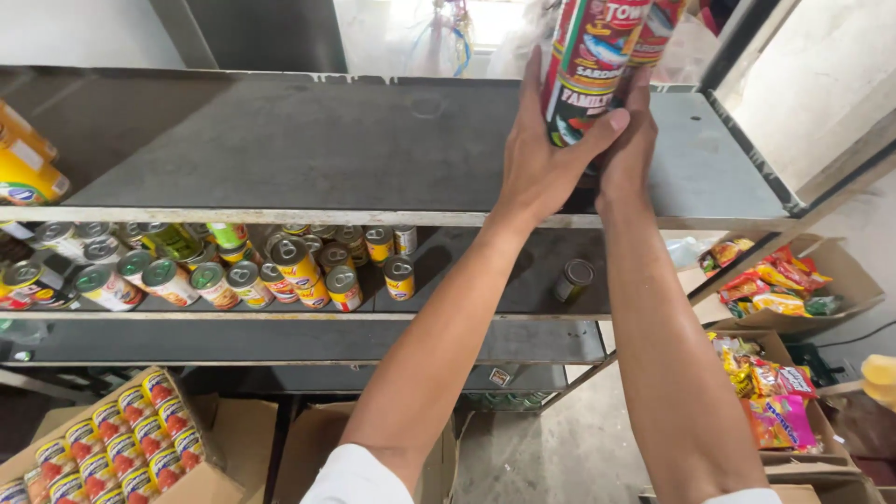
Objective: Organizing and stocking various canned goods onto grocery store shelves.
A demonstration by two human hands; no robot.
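— Both hands are up high. See the left hand (546, 159)? It is wrapped around a tall can (590, 70), thumb across the front. The right hand (627, 149) presses on the other side, and I think it grips a second can (656, 33) right behind, but the top of the view cuts that one off.

— Where are the cans now?

— In the air, just above the back right part of the top shelf (308, 149). They tilt a bit, with their bottoms close to the shelf. Two hands keep tall cans from slipping.

— What is the biggest thing here?

— That grey metal rack. Its top shelf is mostly bare, with some yellow packs (23, 163) at the far left edge. The middle shelf (523, 271) below is crowded on its left side with small round tins (280, 266). Some stand, some lie down, and pull tabs show on their lids. One dark tin (573, 278) stands alone, well apart from the rest.

— And the boxes?

— Down on the floor at the left, an open cardboard box (219, 481) holds red and yellow tins (121, 439) packed tight in rows, so they do not roll. On the right, open cardboard boxes (854, 280) hold shiny snack bags (775, 280), red, yellow and pink, piled loose.
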